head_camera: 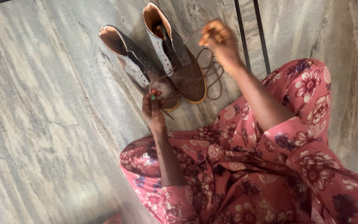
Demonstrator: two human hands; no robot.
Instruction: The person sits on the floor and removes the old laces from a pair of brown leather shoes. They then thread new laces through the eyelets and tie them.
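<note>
Two brown ankle boots stand side by side on the grey stone floor: the left boot, then the right boot, both with tan soles and open tops. Your left hand pinches a thin brown lace in its grip. Your right hand is raised, fingers curled; its blurred grip seems to hold the lace's other end.

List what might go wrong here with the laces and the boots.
1. The brown lace runs slack between the left hand and the raised right hand, with loose loops lying beside the right boot; a pull may knot them.
2. The left boot leans against its neighbour; tugging the lace could tip or drag it across the smooth stone floor.
</note>
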